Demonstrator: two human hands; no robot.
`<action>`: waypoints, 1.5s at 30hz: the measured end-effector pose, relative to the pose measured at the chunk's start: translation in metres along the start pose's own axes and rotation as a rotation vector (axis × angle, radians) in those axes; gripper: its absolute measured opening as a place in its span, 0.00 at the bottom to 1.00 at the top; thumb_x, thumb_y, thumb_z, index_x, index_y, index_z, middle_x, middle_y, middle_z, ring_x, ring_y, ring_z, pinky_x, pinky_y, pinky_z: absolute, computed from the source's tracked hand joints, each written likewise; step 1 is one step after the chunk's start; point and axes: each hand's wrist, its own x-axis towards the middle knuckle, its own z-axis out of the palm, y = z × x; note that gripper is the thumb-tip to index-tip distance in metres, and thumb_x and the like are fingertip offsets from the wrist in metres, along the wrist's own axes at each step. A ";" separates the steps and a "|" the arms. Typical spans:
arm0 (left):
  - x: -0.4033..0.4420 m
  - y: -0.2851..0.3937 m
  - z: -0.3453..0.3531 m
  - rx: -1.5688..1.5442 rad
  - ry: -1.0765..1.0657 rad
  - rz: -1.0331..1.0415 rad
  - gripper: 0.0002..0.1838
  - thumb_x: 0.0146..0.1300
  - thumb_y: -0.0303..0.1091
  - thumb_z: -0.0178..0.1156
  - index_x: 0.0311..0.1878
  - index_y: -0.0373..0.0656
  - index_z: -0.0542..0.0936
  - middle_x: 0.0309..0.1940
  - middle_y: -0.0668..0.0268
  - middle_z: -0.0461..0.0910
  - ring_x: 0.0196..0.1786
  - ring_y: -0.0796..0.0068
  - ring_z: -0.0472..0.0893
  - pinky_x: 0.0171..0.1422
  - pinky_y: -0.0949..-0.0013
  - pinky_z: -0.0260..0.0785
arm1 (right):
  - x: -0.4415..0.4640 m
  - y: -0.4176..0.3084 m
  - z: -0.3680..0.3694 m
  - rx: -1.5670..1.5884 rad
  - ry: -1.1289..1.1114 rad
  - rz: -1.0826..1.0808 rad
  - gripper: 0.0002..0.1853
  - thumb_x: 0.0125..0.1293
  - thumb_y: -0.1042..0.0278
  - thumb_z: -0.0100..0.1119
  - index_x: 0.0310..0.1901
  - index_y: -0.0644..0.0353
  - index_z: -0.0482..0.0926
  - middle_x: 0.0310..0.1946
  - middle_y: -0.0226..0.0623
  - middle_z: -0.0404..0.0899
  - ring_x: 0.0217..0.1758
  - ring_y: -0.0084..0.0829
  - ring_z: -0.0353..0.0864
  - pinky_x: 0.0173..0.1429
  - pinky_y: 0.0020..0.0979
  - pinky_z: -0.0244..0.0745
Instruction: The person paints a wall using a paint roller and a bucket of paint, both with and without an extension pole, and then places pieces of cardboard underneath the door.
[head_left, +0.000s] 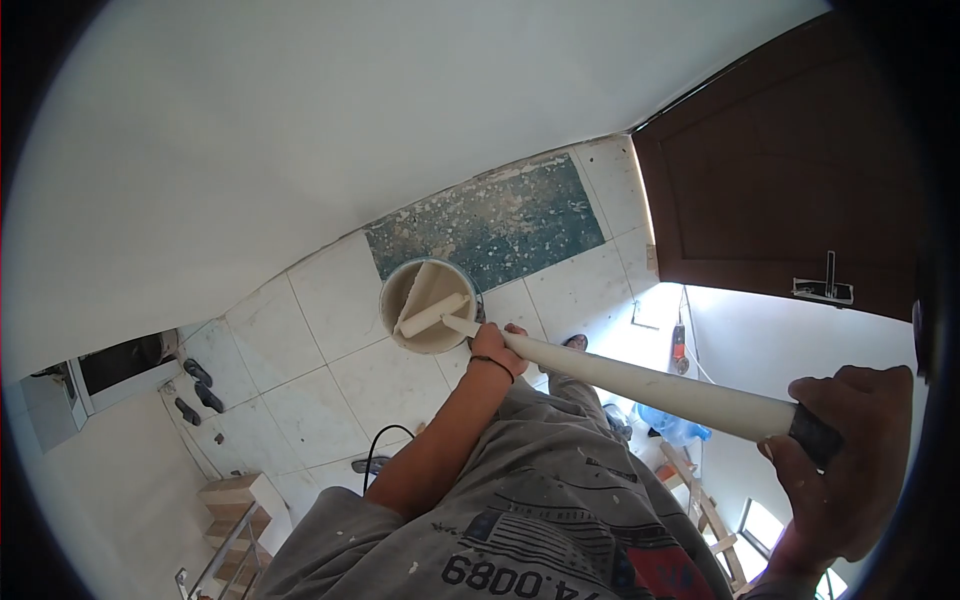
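Note:
A long pale pole (pixel 650 388) runs from the right side toward the middle, with a paint roller (pixel 432 315) at its far end. The roller lies inside a round bucket (pixel 388 318), against a slanted light board or grid (pixel 418 290). My left hand (pixel 492 343) is wrapped round the pole close to the roller end. At the right, my right hand (pixel 850 460) grips the dark end of the same pole, near the camera. The bucket stands on the tiled floor at the edge of a speckled green mat.
A white wall (pixel 250 130) rises beyond the floor. The green mat (pixel 500 225) lies along it. A brown door (pixel 790 170) stands at the right. Dark sandals (pixel 198 385) and wooden stairs with a railing (pixel 232 510) are at the left. A blue plastic item (pixel 675 427) lies behind me.

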 end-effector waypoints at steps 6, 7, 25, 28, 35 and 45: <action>0.048 0.030 -0.013 -0.092 -0.028 -0.069 0.06 0.77 0.35 0.48 0.51 0.46 0.68 0.34 0.67 0.72 0.31 0.74 0.77 0.32 0.69 0.76 | 0.020 -0.014 0.026 -0.127 -0.299 -0.186 0.12 0.46 0.64 0.76 0.30 0.60 0.85 0.24 0.39 0.81 0.23 0.33 0.74 0.41 0.42 0.68; 0.066 0.041 -0.022 -0.094 -0.061 -0.086 0.06 0.77 0.35 0.48 0.50 0.45 0.69 0.32 0.67 0.72 0.30 0.73 0.77 0.32 0.68 0.76 | 0.026 -0.021 0.036 -0.111 -0.387 -0.237 0.10 0.49 0.65 0.73 0.29 0.61 0.84 0.23 0.40 0.81 0.25 0.34 0.78 0.38 0.42 0.71; 0.054 0.004 -0.008 -0.095 -0.026 -0.009 0.07 0.81 0.40 0.48 0.49 0.49 0.70 0.32 0.68 0.71 0.28 0.73 0.74 0.30 0.69 0.76 | 0.017 0.055 0.041 0.027 -0.129 -0.253 0.12 0.48 0.63 0.79 0.32 0.57 0.86 0.26 0.39 0.82 0.32 0.39 0.78 0.49 0.41 0.70; 0.015 -0.032 0.004 -0.098 0.000 0.019 0.05 0.81 0.39 0.48 0.51 0.51 0.69 0.34 0.66 0.70 0.30 0.72 0.74 0.31 0.69 0.75 | 0.000 0.098 0.030 0.112 0.041 -0.237 0.19 0.41 0.66 0.83 0.37 0.55 0.85 0.31 0.37 0.82 0.36 0.37 0.76 0.49 0.40 0.69; -0.033 -0.131 0.017 -0.042 0.049 0.199 0.11 0.83 0.37 0.45 0.45 0.54 0.78 0.41 0.74 0.76 0.37 0.72 0.71 0.40 0.65 0.75 | -0.045 0.250 0.045 0.284 0.044 -0.281 0.25 0.47 0.63 0.83 0.46 0.55 0.80 0.30 0.35 0.82 0.34 0.30 0.74 0.38 0.34 0.69; 0.016 -0.291 -0.012 0.001 -0.235 0.493 0.20 0.74 0.47 0.53 0.54 0.38 0.73 0.39 0.59 0.75 0.40 0.64 0.79 0.59 0.57 0.82 | -0.183 0.594 0.096 0.700 -0.348 0.297 0.21 0.36 0.64 0.87 0.32 0.65 0.89 0.25 0.38 0.87 0.23 0.25 0.84 0.32 0.25 0.76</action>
